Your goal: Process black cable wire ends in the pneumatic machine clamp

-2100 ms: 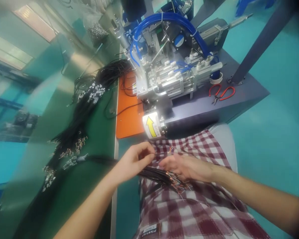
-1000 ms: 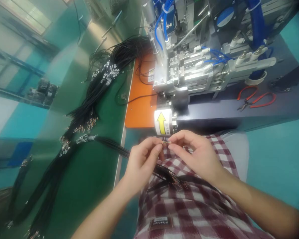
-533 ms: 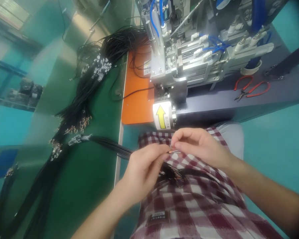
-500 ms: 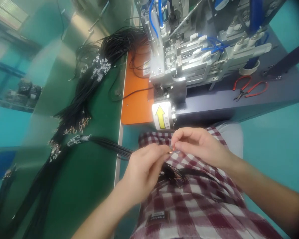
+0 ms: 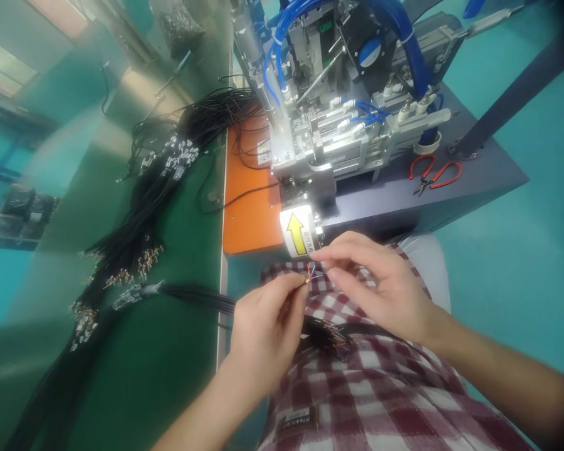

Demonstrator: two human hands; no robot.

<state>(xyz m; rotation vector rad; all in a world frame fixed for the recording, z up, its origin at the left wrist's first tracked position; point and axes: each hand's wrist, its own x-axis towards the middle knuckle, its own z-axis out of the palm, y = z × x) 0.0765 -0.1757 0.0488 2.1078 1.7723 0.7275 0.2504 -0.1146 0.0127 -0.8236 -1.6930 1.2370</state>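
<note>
My left hand (image 5: 267,313) pinches a cable end between thumb and forefinger. Thin wire strands (image 5: 311,272), red, blue and pale, fan out above the fingertips. Just right of them is my right hand (image 5: 376,282), its thumb and forefinger spread apart with nothing visibly held between them. Across the lap, on a red-and-white checked garment (image 5: 348,388), lies a bundle of black cables (image 5: 324,332) with bare coppery ends. Another stretch of black cables (image 5: 197,295) runs from the table to behind my left hand.
A machine with metal cylinders (image 5: 343,150) and blue tubes stands on an orange (image 5: 249,219) and grey base ahead. Red-handled pliers (image 5: 423,183) lie on the grey part. Black cable bundles (image 5: 145,207) with connectors cover part of the green table (image 5: 178,363) at left.
The right thumb and forefinger have come apart and off the wires. The strands now spread upward from my left fingertips. The view has shifted, showing more of the machine's top.
</note>
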